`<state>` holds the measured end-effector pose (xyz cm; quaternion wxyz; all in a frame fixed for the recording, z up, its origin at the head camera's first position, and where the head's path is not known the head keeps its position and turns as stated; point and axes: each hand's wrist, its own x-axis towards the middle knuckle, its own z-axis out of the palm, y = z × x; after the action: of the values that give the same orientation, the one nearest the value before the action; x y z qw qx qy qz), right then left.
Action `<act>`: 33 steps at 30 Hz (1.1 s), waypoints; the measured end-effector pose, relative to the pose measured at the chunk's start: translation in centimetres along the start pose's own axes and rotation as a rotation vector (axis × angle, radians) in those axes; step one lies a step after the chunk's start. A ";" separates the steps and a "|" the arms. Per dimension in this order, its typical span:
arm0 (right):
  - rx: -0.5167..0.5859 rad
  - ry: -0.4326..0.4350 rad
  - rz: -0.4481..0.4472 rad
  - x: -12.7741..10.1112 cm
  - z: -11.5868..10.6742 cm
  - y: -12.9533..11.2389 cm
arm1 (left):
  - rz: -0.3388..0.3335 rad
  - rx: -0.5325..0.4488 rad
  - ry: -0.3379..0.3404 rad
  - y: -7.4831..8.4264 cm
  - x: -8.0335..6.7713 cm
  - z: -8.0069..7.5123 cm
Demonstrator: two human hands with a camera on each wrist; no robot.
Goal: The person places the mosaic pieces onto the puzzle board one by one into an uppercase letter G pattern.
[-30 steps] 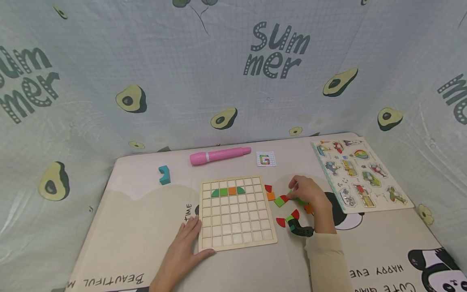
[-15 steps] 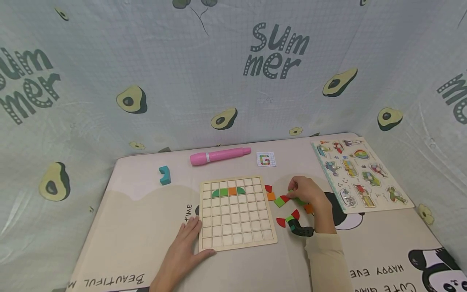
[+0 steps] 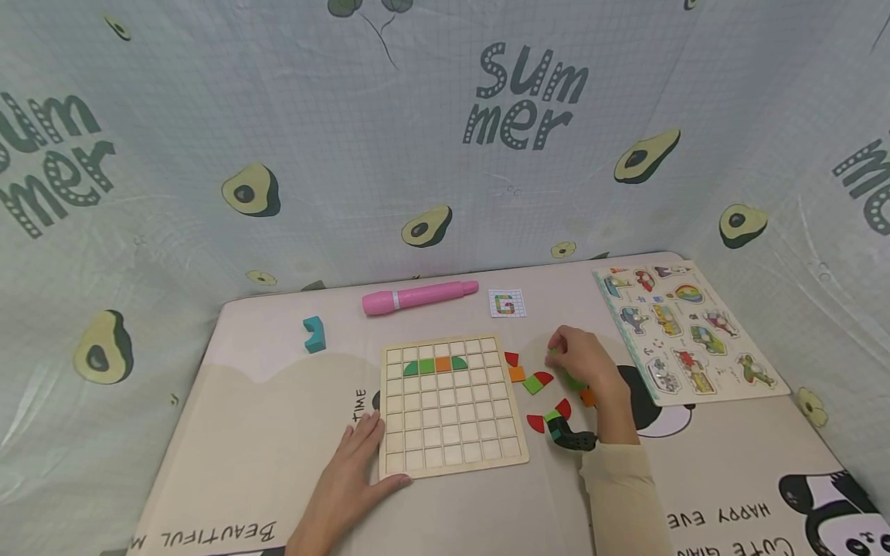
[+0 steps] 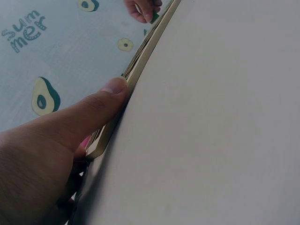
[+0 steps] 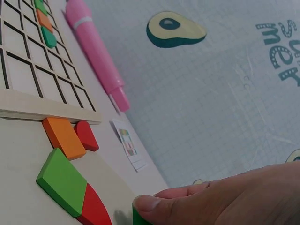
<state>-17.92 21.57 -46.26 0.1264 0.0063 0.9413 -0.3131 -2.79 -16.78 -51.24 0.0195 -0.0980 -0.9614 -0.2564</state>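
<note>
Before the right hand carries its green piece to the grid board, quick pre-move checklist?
1. Right hand grips a green piece: ok, thumb over it in the right wrist view.
2. Left hand holds the grid board at its near-left corner: ok.
3. Free cells below the filled row: ok.
4. Pattern card in view: ok; details too small.
5. Shape of the held piece: cannot tell, mostly hidden.
</note>
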 end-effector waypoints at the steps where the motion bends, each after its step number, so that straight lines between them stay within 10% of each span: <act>1: 0.001 0.005 -0.006 0.0 0.0 -0.1 | 0.003 -0.001 0.004 0.0 0.0 0.0; 33: 0.064 0.066 -0.108 0.5 1.5 -2.6 | 0.017 -0.003 0.021 0.0 -0.2 0.1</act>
<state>-18.30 18.60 -46.03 0.0780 -0.0302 0.9334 -0.3489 -2.63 -16.74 -51.31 0.0318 -0.1037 -0.9599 -0.2585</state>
